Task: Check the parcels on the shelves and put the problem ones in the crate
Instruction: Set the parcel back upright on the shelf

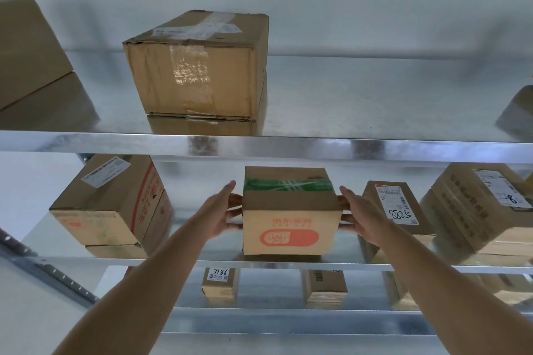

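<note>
A small cardboard parcel [290, 212] with green tape across its top and an orange logo on its front stands on the middle shelf [202, 263]. My left hand [222, 212] holds its left side with fingers reaching along the box wall. My right hand [359, 215] holds its right side the same way. The box sits between both hands, at the shelf's front edge. No crate is in view.
A large taped box [196, 66] stands on the top shelf [346, 147]. On the middle shelf are a red-printed box [112, 204] at left, a labelled box "5288" [395, 207] and a bigger box [484, 204] at right. Small parcels [219, 282] lie on the lower shelf.
</note>
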Tool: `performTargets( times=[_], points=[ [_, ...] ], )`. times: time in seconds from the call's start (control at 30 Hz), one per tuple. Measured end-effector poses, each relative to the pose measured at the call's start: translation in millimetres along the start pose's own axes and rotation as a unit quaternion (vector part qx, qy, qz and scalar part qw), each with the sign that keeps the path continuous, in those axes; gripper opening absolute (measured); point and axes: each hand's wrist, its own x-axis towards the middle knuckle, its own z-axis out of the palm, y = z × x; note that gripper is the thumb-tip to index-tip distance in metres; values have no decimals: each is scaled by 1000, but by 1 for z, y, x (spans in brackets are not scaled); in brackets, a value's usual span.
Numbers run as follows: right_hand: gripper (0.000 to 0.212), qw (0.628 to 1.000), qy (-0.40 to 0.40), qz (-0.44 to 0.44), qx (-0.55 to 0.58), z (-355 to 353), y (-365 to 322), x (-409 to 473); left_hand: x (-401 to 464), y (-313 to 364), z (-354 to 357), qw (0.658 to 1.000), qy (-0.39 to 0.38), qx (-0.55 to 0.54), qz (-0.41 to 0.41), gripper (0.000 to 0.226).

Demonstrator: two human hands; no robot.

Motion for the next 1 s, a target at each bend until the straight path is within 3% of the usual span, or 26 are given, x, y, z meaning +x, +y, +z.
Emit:
performTargets(
  times=[0.3,0.6,1.0],
  points=[
    [43,991,-41,44,-118,-3,9,-5,13,-20,-10,991,-11,118,-55,46],
    [38,980,-60,64,-177,0,-12,3,10,-3,-3,974,-5,219,-51,48],
    [40,976,-78,97,-177,-3,-13,19,19,2,-1,972,-11,221,-81,54]
  ],
)
